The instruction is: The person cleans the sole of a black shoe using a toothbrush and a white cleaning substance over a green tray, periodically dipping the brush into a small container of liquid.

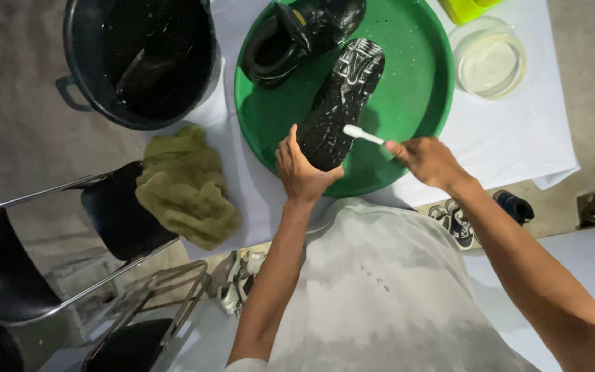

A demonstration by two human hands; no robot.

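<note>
The black shoe [341, 103] is turned sole-up, showing a wet, glossy tread with pale patterning pressed into the rubber; the whole sole glistens with water or suds. It sits just above the middle of the frame, over the lower part of the round green tray [414, 83]. Its long axis runs on a diagonal: one end points to the upper right, toward the top centre of the frame, and the other end points to the lower left, down into the left hand [302, 167]. Which end is heel and which is toe cannot be told for sure.

The left hand is wrapped around that lower end of the shoe, fingers curled up against its side, holding it tilted above the tray. The right hand [427, 160], right of centre, is clenched around the handle of a small white brush [361, 133], whose head lies against the sole near its lower end.

A second black shoe [290, 34] lies in the upper part of the tray, opening upward, close to the first. The tray rests on a worktop covered with a white cloth [518, 138]. At upper left stands a black bucket [139, 62] holding dark water. An olive-green rag [186, 187] lies crumpled at the left edge of the cloth. A clear round container [490, 62] sits at upper right, just beside the tray.
</note>
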